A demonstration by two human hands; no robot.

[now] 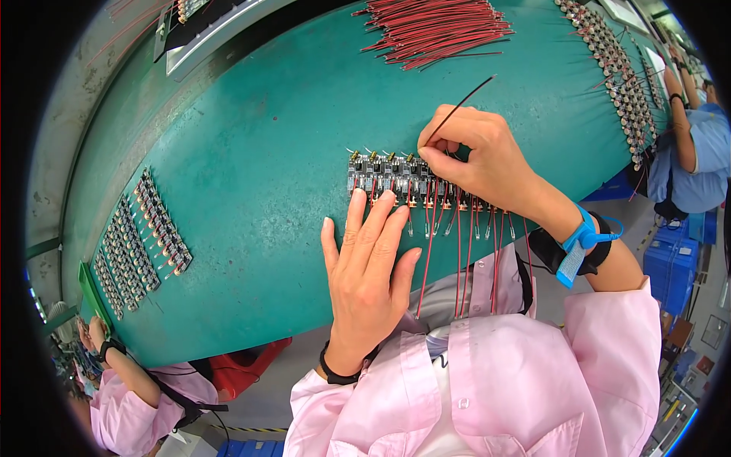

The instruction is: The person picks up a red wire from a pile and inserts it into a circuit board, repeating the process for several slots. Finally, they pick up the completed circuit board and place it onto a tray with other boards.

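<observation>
Right hand (487,156) is pinching a thin dark wire (474,94) between thumb and forefinger, which are closing together on it; the wire's free end is slanting up and to the right, above the knuckles. Just below and left of this hand, a strip of small black circuit boards (381,169) is lying on the green tabletop (251,145), its right part passing under the fingers. Pale marks on the boards are possibly showing print, though they are too small here to read. Left hand (369,278) is lying palm down with fingers apart, its longer fingertips resting at the strip's lower edge. Several red-and-black leads (459,266) are trailing from the strip toward the body, right of the left hand. Beyond the right hand, a pile of red wires (434,30) is lying on the table. More boards are lying well left of the left hand (164,221), and others (620,87) are stretching out far right of the right hand. A blue strap (582,244) is circling the right wrist.
</observation>
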